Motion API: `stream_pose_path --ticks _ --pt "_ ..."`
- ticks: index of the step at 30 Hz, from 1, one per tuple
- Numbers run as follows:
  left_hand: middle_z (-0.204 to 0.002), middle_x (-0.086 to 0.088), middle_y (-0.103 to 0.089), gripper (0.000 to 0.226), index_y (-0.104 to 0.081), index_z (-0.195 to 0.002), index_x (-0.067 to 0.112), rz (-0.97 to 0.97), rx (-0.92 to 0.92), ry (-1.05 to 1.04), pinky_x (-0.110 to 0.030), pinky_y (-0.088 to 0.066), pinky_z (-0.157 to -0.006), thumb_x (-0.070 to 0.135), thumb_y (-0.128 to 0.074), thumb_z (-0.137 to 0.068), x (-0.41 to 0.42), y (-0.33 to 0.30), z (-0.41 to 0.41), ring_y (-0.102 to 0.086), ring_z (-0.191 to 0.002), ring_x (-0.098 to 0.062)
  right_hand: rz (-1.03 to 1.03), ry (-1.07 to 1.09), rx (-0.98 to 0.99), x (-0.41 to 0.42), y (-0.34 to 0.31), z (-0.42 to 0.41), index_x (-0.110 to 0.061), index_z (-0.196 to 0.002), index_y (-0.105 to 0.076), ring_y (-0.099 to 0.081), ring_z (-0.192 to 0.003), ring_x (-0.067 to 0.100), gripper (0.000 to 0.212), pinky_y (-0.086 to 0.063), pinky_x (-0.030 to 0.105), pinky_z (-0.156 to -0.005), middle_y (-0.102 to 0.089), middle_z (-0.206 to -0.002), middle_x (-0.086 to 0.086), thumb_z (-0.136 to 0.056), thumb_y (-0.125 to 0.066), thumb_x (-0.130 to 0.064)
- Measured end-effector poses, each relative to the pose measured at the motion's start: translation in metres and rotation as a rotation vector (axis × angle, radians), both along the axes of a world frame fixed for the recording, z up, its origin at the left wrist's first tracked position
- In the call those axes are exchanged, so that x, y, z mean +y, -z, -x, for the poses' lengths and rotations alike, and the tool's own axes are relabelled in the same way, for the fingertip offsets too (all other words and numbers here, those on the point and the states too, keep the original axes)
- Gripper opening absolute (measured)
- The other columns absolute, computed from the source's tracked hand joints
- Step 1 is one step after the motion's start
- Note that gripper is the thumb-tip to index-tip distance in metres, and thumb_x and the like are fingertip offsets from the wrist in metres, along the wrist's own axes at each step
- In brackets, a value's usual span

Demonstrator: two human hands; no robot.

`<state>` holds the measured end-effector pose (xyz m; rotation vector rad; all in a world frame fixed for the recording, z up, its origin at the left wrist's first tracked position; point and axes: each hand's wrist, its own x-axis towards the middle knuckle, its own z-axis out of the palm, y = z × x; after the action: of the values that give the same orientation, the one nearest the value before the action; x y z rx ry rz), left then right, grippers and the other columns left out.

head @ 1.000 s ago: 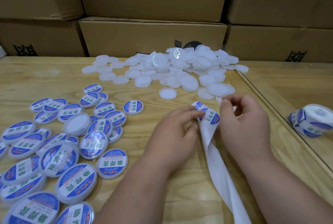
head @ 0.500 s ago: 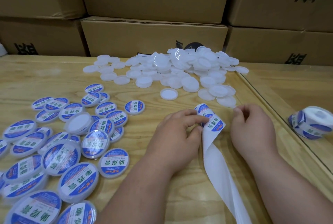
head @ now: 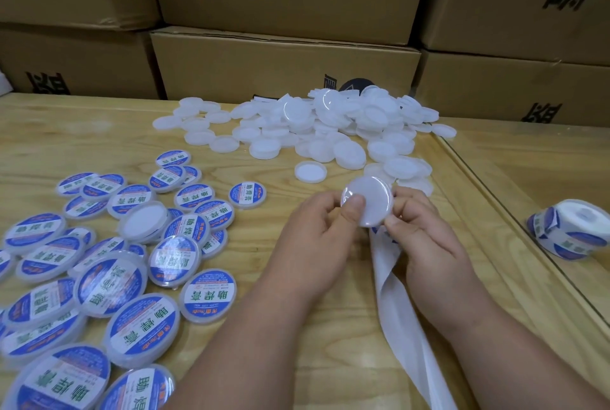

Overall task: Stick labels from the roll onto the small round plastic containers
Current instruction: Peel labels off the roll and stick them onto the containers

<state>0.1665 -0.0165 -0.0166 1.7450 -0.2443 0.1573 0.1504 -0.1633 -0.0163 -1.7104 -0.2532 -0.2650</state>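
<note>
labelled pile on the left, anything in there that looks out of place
Yes: one unlabelled white container lies among the blue-labelled containers, resting on top of its neighbours. Every other piece around it shows a blue label, so it looks missed or misplaced.

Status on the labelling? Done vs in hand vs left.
Done: a spread of round plastic containers with blue-and-white labels lies on the left of the wooden table. In hand: the left hand and right hand both grip one unlabelled white round container above the white backing strip. Left: a big pile of plain white containers, with the label roll waiting on the right.
</note>
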Motion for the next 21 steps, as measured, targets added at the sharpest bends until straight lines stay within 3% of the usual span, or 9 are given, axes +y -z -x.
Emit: stream_pose_path --ticks 3,5,7,10,11,13,15,18,21 --pt "-0.085 0.013 -0.074 0.018 -0.072 -0.088 0.026 0.114 0.059 -0.106 -0.017 -0.05 -0.068 0.044 -0.07 -0.09 0.001 0.0 -0.002 -0.064 -0.076 0.0 0.155 0.189 0.031 -0.001 0.002 -0.001 -0.032 -0.088 -0.064 -0.045 -0.123 0.01 0.009 -0.034 0.016 -0.098 -0.056 -0.109 -0.018 -0.092 -0.057 -0.027" --pt "-0.075 0.02 -0.07 0.012 -0.069 -0.084 0.024 0.167 0.04 -0.146 -0.008 -0.044 -0.062 0.032 -0.071 -0.093 0.002 0.0 -0.003 -0.06 -0.068 0.007 0.351 0.351 0.055 -0.004 0.004 0.0 -0.038 -0.092 -0.055 -0.037 -0.114 0.004 0.01 -0.033 0.02 -0.096 -0.049 -0.11 -0.02 -0.089 -0.064 -0.034" --pt "-0.069 0.017 -0.065 0.012 -0.065 -0.083 0.022 0.211 0.027 -0.174 -0.008 -0.043 -0.058 0.025 -0.07 -0.093 0.003 0.001 -0.003 -0.056 -0.062 0.003 0.494 0.451 0.077 -0.006 0.006 0.004 -0.037 -0.098 -0.051 -0.033 -0.108 0.004 0.027 -0.031 0.026 -0.093 -0.045 -0.109 -0.018 -0.078 -0.065 -0.049" --pt "-0.08 -0.001 -0.071 0.016 -0.053 -0.083 0.018 0.295 0.036 -0.189 -0.02 -0.046 -0.064 0.023 -0.068 -0.089 0.003 0.0 -0.004 -0.065 -0.071 -0.018 0.544 0.481 0.163 -0.01 0.005 0.012 -0.039 -0.105 -0.047 -0.051 -0.091 0.005 0.05 -0.039 0.029 -0.073 -0.051 -0.091 -0.019 -0.067 -0.063 -0.067" --pt "-0.088 0.0 -0.075 0.016 -0.049 -0.082 0.019 0.315 0.046 -0.185 -0.025 -0.047 -0.068 0.024 -0.064 -0.085 0.003 0.0 -0.004 -0.07 -0.08 -0.025 0.551 0.471 0.213 -0.009 0.003 0.015 -0.041 -0.102 -0.046 -0.055 -0.081 0.001 0.053 -0.04 0.029 -0.065 -0.056 -0.082 -0.017 -0.062 -0.06 -0.074" --pt "-0.097 0.007 -0.078 0.013 -0.043 -0.081 0.02 0.329 0.061 -0.179 -0.028 -0.046 -0.07 0.025 -0.055 -0.079 0.003 -0.001 -0.004 -0.073 -0.087 -0.02 0.614 0.469 0.276 -0.007 0.001 0.018 -0.036 -0.089 -0.052 -0.058 -0.065 0.002 0.055 -0.04 0.03 -0.054 -0.061 -0.069 -0.018 -0.057 -0.056 -0.082" --pt "-0.098 0.015 -0.077 0.013 -0.039 -0.081 0.02 0.3 0.063 -0.175 -0.025 -0.047 -0.065 0.023 -0.051 -0.076 0.004 0.0 -0.003 -0.073 -0.084 -0.013 0.648 0.481 0.297 -0.006 0.002 0.018 -0.029 -0.074 -0.057 -0.059 -0.057 0.006 0.053 -0.041 0.032 -0.052 -0.062 -0.063 -0.022 -0.062 -0.062 -0.08" --pt "-0.093 0.017 -0.076 0.018 -0.039 -0.082 0.021 0.233 0.062 -0.173 -0.016 -0.047 -0.054 0.011 -0.054 -0.083 0.004 0.002 -0.002 -0.065 -0.081 -0.03 0.63 0.48 0.318 -0.006 0.001 0.017 -0.025 -0.066 -0.06 -0.059 -0.057 0.01 0.049 -0.043 0.032 -0.052 -0.062 -0.065 -0.028 -0.069 -0.069 -0.073" --pt "-0.087 0.019 -0.075 0.022 -0.049 -0.09 0.031 0.187 0.048 -0.181 -0.016 -0.049 -0.057 0.013 -0.062 -0.09 0.002 0.0 -0.002 -0.066 -0.079 -0.025 0.637 0.494 0.326 -0.006 0.0 0.016 -0.024 -0.064 -0.061 -0.059 -0.056 0.011 0.051 -0.044 0.032 -0.052 -0.063 -0.063 -0.024 -0.071 -0.067 -0.074"
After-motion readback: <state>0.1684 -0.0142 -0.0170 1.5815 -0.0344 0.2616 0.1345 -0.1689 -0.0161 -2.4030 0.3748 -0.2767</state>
